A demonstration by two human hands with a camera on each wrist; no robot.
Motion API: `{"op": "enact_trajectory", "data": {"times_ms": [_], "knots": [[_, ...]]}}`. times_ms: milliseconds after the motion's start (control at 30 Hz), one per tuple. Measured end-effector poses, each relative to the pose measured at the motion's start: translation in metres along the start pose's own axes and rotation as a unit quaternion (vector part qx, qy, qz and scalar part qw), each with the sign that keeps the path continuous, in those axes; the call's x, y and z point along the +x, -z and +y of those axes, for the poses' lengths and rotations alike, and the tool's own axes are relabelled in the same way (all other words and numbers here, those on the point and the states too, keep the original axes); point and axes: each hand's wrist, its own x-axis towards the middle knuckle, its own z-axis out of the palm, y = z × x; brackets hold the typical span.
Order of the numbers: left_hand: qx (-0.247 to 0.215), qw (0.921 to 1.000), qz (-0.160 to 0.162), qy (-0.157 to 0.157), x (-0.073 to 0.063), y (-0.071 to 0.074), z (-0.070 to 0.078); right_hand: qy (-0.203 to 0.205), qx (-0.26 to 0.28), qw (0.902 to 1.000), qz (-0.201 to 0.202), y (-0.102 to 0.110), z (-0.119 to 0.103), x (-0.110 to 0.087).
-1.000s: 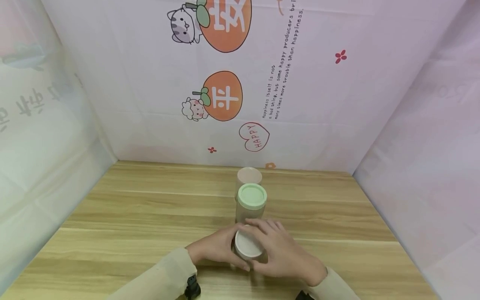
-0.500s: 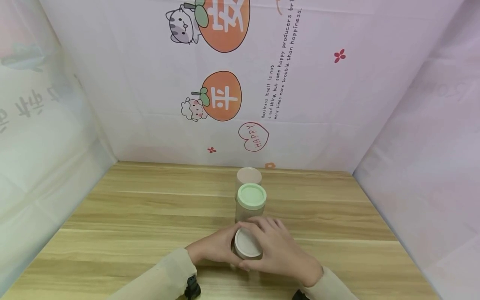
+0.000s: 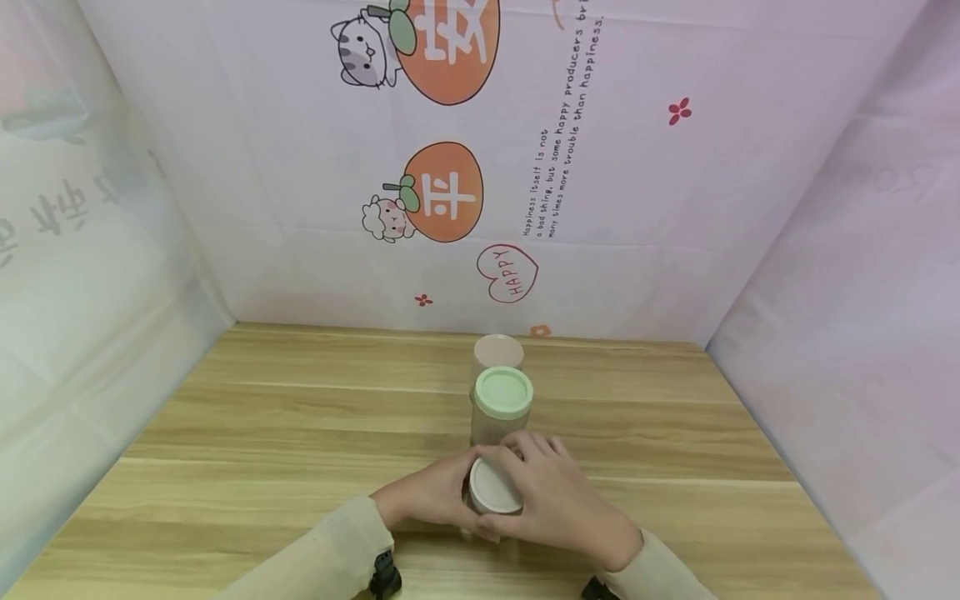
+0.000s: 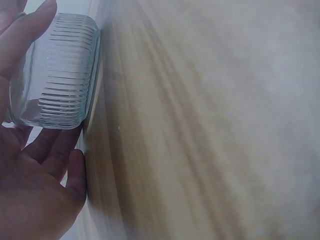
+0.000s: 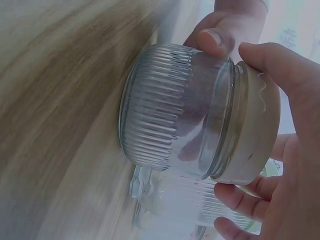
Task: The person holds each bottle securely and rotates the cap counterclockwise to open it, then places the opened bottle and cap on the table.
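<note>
A ribbed clear glass jar (image 5: 155,105) stands upright on the wooden table, topped by an off-white lid (image 3: 493,486). My left hand (image 3: 431,493) holds the jar's glass body from the left, thumb on the near side and fingers round the far side. From the right, my right hand (image 3: 558,504) grips the lid's rim between thumb and fingers, as the right wrist view shows up close. The lid sits on the jar's mouth; whether it is loose or tight I cannot tell. Right behind stands a jar with a green lid (image 3: 504,392).
Farthest back in the row is a jar with a pale pink lid (image 3: 498,352), partly hidden by the green-lidded one. A printed white cloth (image 3: 615,275) rises at the table's back edge, and plain light cloth hangs on both sides of the wooden table (image 3: 300,417).
My right hand has turned and slid a little left round the lid, its thumb now close to the left thumb. The left hand and the two rear jars stay in place.
</note>
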Motion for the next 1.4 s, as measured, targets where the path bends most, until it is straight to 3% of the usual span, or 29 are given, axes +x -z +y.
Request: {"op": "enact_trajectory", "data": {"times_ms": [333, 1133, 1400], "knots": [[0.014, 0.9997, 0.010, 0.019, -0.001, 0.001, -0.001, -0.004, 0.028, 0.9995, 0.011, 0.004, 0.000, 0.000], [0.010, 0.9994, -0.012, -0.031, 0.003, 0.000, -0.002, -0.009, 0.076, 0.9970, 0.002, 0.012, 0.006, -0.002], [0.014, 0.9998, -0.006, -0.011, 0.002, 0.000, -0.002, -0.006, 0.074, 0.9973, 0.000, 0.018, 0.010, -0.002]]}}
